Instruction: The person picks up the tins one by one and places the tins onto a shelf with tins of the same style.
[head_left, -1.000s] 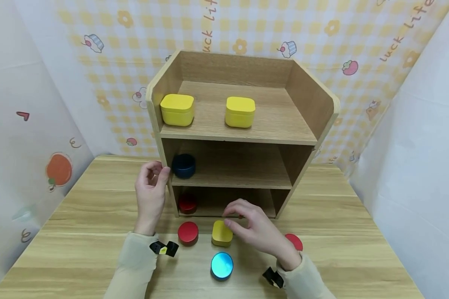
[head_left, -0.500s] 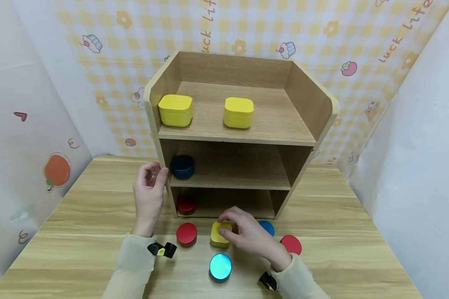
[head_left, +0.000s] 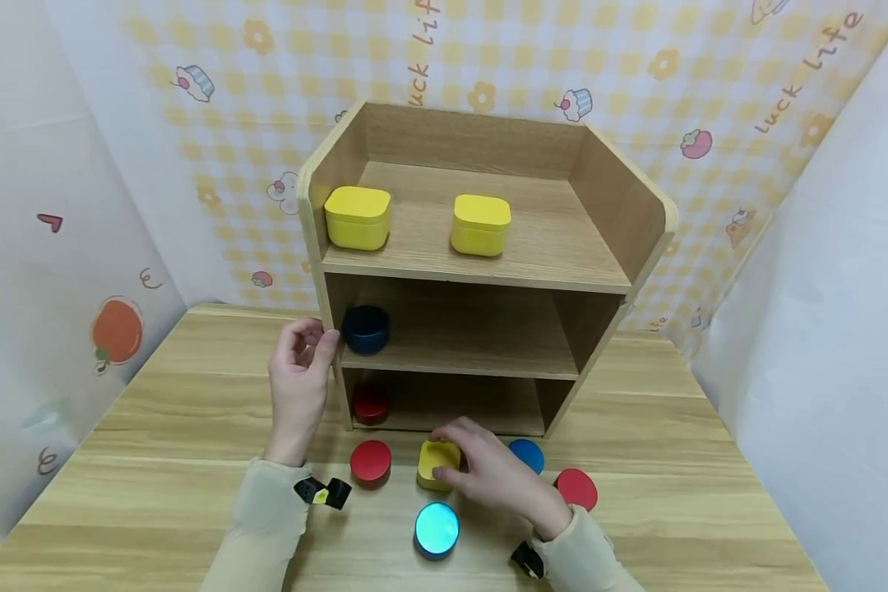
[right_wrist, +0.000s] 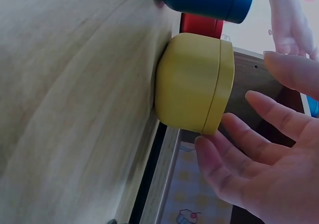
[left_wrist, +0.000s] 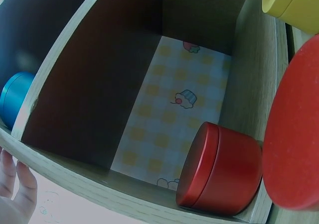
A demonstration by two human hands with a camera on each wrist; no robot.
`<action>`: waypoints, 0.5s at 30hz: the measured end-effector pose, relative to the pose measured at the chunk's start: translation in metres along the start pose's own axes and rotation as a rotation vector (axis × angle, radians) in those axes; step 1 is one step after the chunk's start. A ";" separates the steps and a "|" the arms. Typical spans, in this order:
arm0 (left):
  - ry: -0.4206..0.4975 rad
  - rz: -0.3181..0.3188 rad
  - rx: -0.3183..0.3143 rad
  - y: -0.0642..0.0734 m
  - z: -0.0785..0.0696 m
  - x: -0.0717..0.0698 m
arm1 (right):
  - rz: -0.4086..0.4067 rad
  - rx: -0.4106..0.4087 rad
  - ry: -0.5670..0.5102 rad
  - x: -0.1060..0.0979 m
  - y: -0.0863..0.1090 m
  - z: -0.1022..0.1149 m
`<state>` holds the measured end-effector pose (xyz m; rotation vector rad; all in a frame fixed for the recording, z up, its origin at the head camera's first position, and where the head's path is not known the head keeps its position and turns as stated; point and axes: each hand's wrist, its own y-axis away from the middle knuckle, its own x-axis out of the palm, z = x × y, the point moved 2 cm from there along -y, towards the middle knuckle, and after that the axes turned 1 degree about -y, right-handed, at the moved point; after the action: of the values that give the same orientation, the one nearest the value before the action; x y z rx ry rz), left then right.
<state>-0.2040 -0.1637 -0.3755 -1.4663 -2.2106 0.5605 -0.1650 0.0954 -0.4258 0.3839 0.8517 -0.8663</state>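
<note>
My left hand (head_left: pixel 299 382) is at the left side panel of a small wooden shelf unit, its fingertips (left_wrist: pixel 25 184) against the panel's outer face. My right hand (head_left: pixel 492 469) reaches over a yellow rounded box (head_left: pixel 431 475) on the table in front of the unit. In the right wrist view the fingers (right_wrist: pixel 264 149) are spread beside the box's lid, fingertips right at its edge, and the thumb (right_wrist: pixel 294 72) stands apart from it. A round red tin (head_left: pixel 371 463) stands left of the box, and a shiny blue tin (head_left: pixel 437 528) stands nearer the front.
Two yellow boxes, one on the left (head_left: pixel 358 218) and one mid-shelf (head_left: pixel 480 225), sit on top. A dark blue tin (head_left: pixel 366 330) is on the middle shelf and a red tin (head_left: pixel 371 404) on the bottom one. Right of my hand are another blue tin (head_left: pixel 527 455) and red tin (head_left: pixel 576 488).
My right hand has moved slightly left and down over the yellow box, uncovering the blue tin on the right. The left hand has stayed at the shelf unit's side.
</note>
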 end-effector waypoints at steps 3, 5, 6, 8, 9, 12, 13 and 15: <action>-0.005 0.002 -0.001 0.000 0.000 0.000 | 0.012 0.015 0.001 0.002 0.000 0.000; -0.006 0.001 -0.004 0.000 0.000 0.000 | 0.021 0.030 0.003 0.002 0.000 -0.001; -0.007 0.000 -0.005 0.000 0.000 0.000 | 0.025 0.036 0.005 0.003 0.000 -0.001; -0.005 -0.002 -0.009 0.000 0.000 -0.001 | 0.032 0.043 0.010 0.003 0.000 -0.002; -0.003 -0.002 -0.009 0.000 0.000 -0.001 | 0.036 0.049 0.011 0.003 -0.001 -0.002; 0.000 0.000 -0.006 0.000 0.001 -0.001 | 0.047 0.051 0.022 0.005 -0.001 -0.004; 0.001 0.000 -0.005 0.000 0.001 -0.001 | 0.050 0.052 0.024 0.005 -0.002 -0.004; 0.002 0.003 -0.003 0.000 0.001 -0.001 | 0.061 0.055 0.024 0.007 -0.002 -0.006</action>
<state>-0.2038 -0.1645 -0.3766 -1.4711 -2.2093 0.5567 -0.1668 0.0939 -0.4348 0.4668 0.8351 -0.8318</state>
